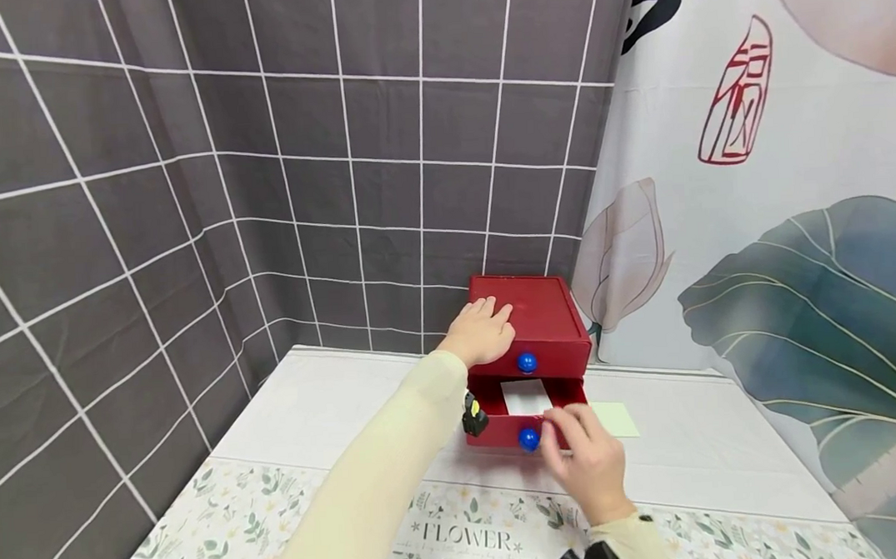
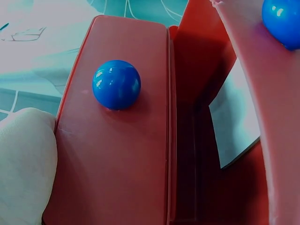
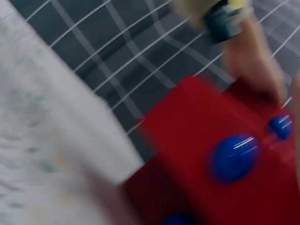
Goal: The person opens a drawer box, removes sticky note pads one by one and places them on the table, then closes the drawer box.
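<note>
A red drawer cabinet [image 1: 535, 309] with blue knobs stands against the grey curtain. Its pulled-out drawer [image 1: 500, 431] has a white paper [image 1: 527, 398] inside, also visible in the left wrist view. My left hand [image 1: 480, 332] rests on the cabinet's top, fingers spread. By the right end of the drawer front is my right hand [image 1: 591, 461], fingers loosely bent, with nothing visible in it. The right wrist view is blurred; it shows the drawer's blue knob [image 3: 234, 157], and a further blue knob [image 3: 178, 219] lower down at the frame's edge.
A pale green sheet [image 1: 614, 420] lies on the white table right of the cabinet. A flowered cloth strip [image 1: 278, 508] with lettering runs along the front. Behind hang a grey checked curtain [image 1: 384, 190] and a white printed curtain [image 1: 652, 137].
</note>
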`<move>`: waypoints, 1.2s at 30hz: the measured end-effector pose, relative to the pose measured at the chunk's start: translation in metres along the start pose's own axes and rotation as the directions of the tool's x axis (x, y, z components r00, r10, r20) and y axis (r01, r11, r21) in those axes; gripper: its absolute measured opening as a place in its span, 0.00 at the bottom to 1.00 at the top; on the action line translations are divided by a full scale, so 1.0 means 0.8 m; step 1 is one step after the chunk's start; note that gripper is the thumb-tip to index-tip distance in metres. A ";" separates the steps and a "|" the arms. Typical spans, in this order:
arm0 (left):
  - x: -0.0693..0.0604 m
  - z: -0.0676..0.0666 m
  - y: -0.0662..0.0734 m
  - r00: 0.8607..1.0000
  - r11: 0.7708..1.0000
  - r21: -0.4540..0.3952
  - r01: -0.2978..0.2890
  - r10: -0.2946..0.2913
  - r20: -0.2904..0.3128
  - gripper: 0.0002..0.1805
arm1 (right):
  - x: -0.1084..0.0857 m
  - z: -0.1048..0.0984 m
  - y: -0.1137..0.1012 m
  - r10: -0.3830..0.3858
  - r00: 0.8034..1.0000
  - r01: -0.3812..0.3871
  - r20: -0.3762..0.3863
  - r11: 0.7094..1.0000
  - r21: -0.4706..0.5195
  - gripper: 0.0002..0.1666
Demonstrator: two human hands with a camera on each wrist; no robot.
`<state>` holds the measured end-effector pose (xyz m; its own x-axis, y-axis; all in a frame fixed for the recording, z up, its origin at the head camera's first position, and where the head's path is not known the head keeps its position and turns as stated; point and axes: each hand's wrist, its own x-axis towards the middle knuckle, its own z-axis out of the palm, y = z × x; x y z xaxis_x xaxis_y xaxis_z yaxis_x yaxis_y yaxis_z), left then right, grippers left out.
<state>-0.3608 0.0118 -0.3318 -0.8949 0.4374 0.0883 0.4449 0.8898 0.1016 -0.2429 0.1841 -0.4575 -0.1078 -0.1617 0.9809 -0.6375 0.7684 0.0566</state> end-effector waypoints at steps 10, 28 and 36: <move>0.002 0.002 -0.001 1.000 1.000 -0.001 0.000 0.000 0.001 0.32 | 0.079 -0.009 0.073 -0.082 0.706 -0.027 0.703 0.989 0.143 0.16; 0.001 0.000 -0.001 1.000 1.000 0.019 -0.009 0.009 -0.005 0.32 | 0.097 0.029 0.095 -0.279 0.237 -0.061 0.931 0.952 0.300 0.18; 0.002 0.000 0.000 1.000 1.000 0.023 -0.012 0.012 -0.010 0.32 | 0.088 0.036 0.099 -0.331 0.246 0.042 0.911 0.943 0.331 0.17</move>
<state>-0.3622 0.0121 -0.3315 -0.8890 0.4468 0.0998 0.4546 0.8873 0.0776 -0.3229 0.2152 -0.3893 -0.5102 -0.8584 0.0535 -0.8582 0.5122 0.0334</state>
